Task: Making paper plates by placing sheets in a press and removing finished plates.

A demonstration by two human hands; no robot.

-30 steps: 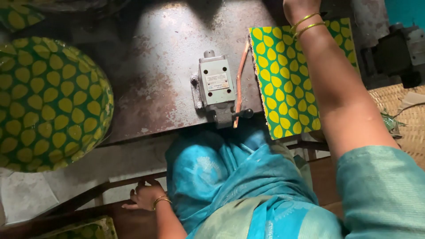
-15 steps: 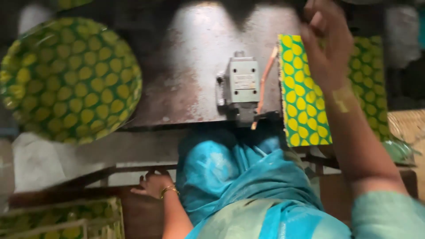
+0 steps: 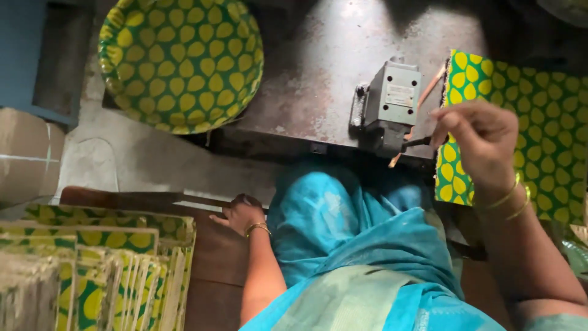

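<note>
Head view: right hand [image 3: 481, 138] fingers pinch grey switch box's [image 3: 392, 101] black lever [image 3: 418, 142]; left hand [image 3: 242, 213] flat, empty.

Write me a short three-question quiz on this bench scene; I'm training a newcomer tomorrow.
1. True or false: the right hand is at the lever of the grey switch box.
2. What does the left hand rest on?
3. The round plate lies: A) left of the box, B) right of it, C) on it.

Key: 1 true; 2 the brown wooden surface beside the stack of patterned sheets; 3 A.
</note>
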